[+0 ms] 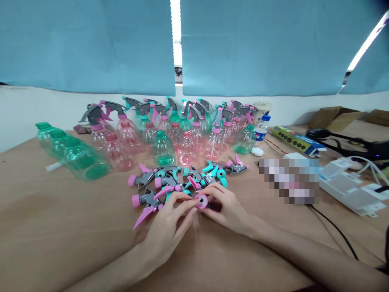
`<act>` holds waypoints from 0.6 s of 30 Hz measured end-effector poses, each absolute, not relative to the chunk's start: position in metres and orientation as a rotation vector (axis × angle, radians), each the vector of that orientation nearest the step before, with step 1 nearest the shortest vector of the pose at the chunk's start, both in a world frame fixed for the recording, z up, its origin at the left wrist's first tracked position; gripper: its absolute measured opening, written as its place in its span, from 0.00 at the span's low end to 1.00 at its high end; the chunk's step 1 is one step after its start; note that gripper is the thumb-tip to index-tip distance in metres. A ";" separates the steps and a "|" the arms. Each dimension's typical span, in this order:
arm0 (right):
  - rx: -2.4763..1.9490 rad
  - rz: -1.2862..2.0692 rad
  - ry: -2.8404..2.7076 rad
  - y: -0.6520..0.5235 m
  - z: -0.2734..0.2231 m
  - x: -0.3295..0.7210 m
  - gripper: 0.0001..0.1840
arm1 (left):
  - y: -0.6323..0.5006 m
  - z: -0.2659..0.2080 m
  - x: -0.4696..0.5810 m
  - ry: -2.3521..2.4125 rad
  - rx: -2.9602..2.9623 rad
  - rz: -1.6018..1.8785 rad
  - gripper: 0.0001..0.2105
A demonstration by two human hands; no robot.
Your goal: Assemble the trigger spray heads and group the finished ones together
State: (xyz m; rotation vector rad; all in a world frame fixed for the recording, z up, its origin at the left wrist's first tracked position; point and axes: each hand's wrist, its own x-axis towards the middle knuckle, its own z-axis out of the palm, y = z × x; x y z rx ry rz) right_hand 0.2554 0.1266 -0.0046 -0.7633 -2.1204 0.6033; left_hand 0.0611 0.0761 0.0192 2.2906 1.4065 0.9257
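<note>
A spray trigger head with a pink collar (201,201) is held low over the table, its round opening facing me. My right hand (225,205) grips it from the right, fingers closed around the collar. My left hand (170,221) pinches at the collar's left side, fingertips by the opening; whether anything small is between them is hidden. Just beyond my hands lies a pile of loose grey trigger heads with pink (148,199) and teal (212,178) parts. Behind the pile stand a capless green bottle (163,149) and a capless pink bottle (187,150).
Several bottles with trigger heads (164,117) stand along the wall. Green bottles (82,156) lie at the left. To the right are a soda bottle (260,132), a white earbud case (257,151), a long box (298,140), a white plastic tray (349,184) and a black cable (337,231).
</note>
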 end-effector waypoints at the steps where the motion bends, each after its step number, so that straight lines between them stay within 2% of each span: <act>1: -0.762 0.604 -2.121 0.126 -0.005 0.255 0.14 | 0.075 0.019 0.061 1.415 2.312 0.927 0.12; 8: -0.730 0.556 -2.143 0.126 -0.004 0.257 0.12 | 0.071 0.016 0.061 1.480 2.397 0.798 0.14; 18: -0.733 0.580 -2.139 0.129 -0.006 0.260 0.16 | 0.074 0.018 0.065 1.475 2.415 0.728 0.14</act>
